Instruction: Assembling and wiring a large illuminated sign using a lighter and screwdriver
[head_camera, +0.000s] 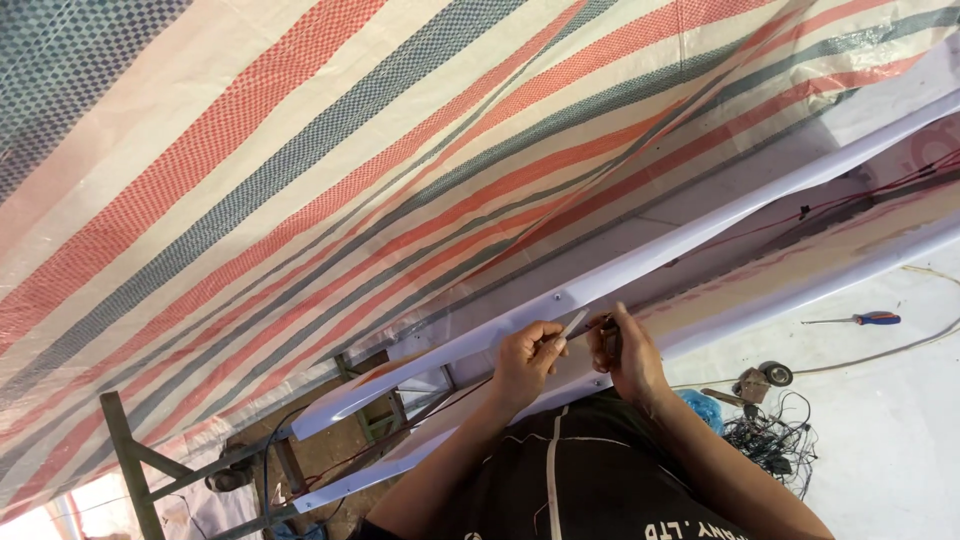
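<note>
A long white panel (640, 270), glossy and narrow with a small screw hole in its face, runs from 8 o'clock up to 2 o'clock beneath a red, grey and cream striped tarp (300, 170). At the panel's middle the left hand (527, 362) pinches a thin white strip (573, 325), and just at its 3 o'clock the right hand (622, 350) is closed on a small dark tool whose kind I cannot tell. Toward 4 o'clock lie a tangle of dark wires (770, 440) and a screwdriver (860, 319) with a red and blue handle.
</note>
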